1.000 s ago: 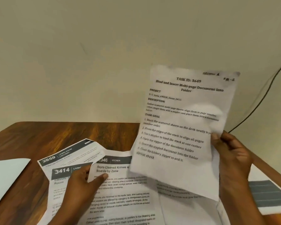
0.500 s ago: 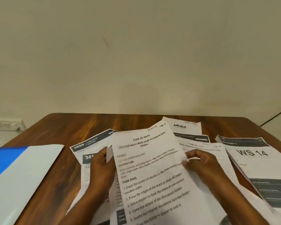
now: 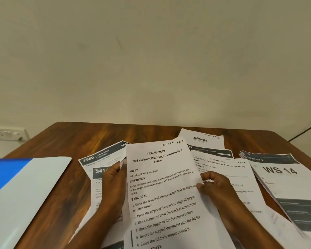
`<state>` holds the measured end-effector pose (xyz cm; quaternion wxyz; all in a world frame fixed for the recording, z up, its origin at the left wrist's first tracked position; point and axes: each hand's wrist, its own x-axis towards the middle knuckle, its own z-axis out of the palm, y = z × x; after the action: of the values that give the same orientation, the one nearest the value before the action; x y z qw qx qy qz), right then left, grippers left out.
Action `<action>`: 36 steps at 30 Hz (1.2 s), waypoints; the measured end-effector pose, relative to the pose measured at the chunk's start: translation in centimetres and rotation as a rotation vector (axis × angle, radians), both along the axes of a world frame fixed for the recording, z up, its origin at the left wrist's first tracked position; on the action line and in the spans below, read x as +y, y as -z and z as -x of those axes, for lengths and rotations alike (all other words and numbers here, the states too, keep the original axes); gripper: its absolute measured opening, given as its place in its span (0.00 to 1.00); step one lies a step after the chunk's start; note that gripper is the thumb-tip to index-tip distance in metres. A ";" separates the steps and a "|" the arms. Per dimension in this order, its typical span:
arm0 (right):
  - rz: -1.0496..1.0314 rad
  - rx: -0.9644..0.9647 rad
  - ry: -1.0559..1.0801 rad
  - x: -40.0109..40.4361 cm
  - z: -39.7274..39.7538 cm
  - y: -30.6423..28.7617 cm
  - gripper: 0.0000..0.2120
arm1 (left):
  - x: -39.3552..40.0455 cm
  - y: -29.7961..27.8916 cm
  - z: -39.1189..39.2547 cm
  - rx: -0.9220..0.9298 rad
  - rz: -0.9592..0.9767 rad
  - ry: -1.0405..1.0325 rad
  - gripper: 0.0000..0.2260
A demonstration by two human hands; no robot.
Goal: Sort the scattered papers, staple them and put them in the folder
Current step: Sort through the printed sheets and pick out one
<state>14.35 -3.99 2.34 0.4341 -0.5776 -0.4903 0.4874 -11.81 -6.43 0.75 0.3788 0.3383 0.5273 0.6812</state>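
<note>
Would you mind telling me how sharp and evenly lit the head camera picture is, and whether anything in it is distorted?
Head view: light is soft and even, without glare; the Task ID 3649 sheet reads sharply, while small print on the WS 14 sheet is blurred; wide-angle distortion curves the table edge; the folder is cropped at the left border.

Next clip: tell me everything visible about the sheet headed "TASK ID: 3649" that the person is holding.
The TASK ID: 3649 sheet is white paper, slightly creased, printed in black: title "Bind and Insert Multi-page Document into Folder", then project, description and six numbered goals. Handwriting marks its top right corner. It lies tilted over other papers on the wooden table. The left hand holds its left edge; the right hand pinches its right edge. Its bottom runs out of frame.
</note>
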 end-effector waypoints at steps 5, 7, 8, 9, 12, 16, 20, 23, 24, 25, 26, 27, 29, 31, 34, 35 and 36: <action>0.001 0.011 0.000 0.0 0.4 0.5 0.08 | -0.2 -0.5 -0.1 -0.055 -0.051 0.037 0.19; 0.003 0.010 0.007 0.1 0.6 0.6 0.08 | -0.3 -0.4 0.0 -0.030 -0.032 0.090 0.13; 0.001 0.007 0.005 0.1 0.5 0.7 0.07 | -0.2 -0.2 0.1 0.007 -0.021 0.096 0.13; -0.003 0.010 0.000 0.1 0.5 0.8 0.06 | -0.2 0.0 0.1 0.035 -0.007 0.099 0.14; -0.104 -0.037 0.013 0.0 0.6 1.0 0.05 | -0.1 0.4 0.2 0.037 0.030 0.095 0.13; -0.287 -0.302 0.049 -0.6 0.6 0.4 0.13 | 0.0 0.2 0.4 -0.051 0.036 0.096 0.12; -0.312 -0.218 0.015 -1.1 0.7 -0.4 0.12 | 0.0 0.1 0.6 -0.097 0.031 0.104 0.14; -0.369 -0.147 0.010 -1.6 1.1 -1.1 0.09 | 0.1 0.1 0.7 -0.108 0.028 0.104 0.15; -0.411 -0.116 -0.002 -1.9 1.3 -1.4 0.09 | 0.1 0.1 0.7 -0.111 0.031 0.103 0.15; -0.448 -0.096 -0.024 -2.3 1.4 -1.7 0.09 | 0.1 0.1 0.7 -0.110 0.036 0.103 0.15; -0.475 -0.098 -0.059 -2.5 1.5 -1.9 0.11 | 0.1 0.1 0.7 -0.106 0.040 0.106 0.15; -0.500 -0.122 -0.103 -2.8 1.6 -2.1 0.13 | 0.1 0.1 0.7 -0.100 0.044 0.110 0.15; -0.540 -0.185 -0.172 -3.1 1.7 -2.1 0.18 | 0.1 0.0 0.6 -0.092 0.052 0.111 0.15; -0.543 -0.221 -0.208 -3.1 1.7 -1.9 0.19 | 0.0 -0.1 0.6 -0.090 0.061 0.104 0.15; -0.542 -0.255 -0.215 -3.1 1.8 -1.8 0.18 | -0.1 -0.2 0.6 -0.089 0.070 0.101 0.15; -0.548 -0.251 -0.210 -3.1 1.8 -1.9 0.19 | -0.1 -0.2 0.6 -0.089 0.074 0.100 0.15; -0.546 -0.244 -0.207 -3.2 1.8 -2.0 0.17 | -0.1 -0.2 0.6 -0.088 0.073 0.098 0.15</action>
<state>12.54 -7.20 4.31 0.4592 -0.4411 -0.7077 0.3062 -12.42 -6.49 0.91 0.4467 0.3194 0.5172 0.6565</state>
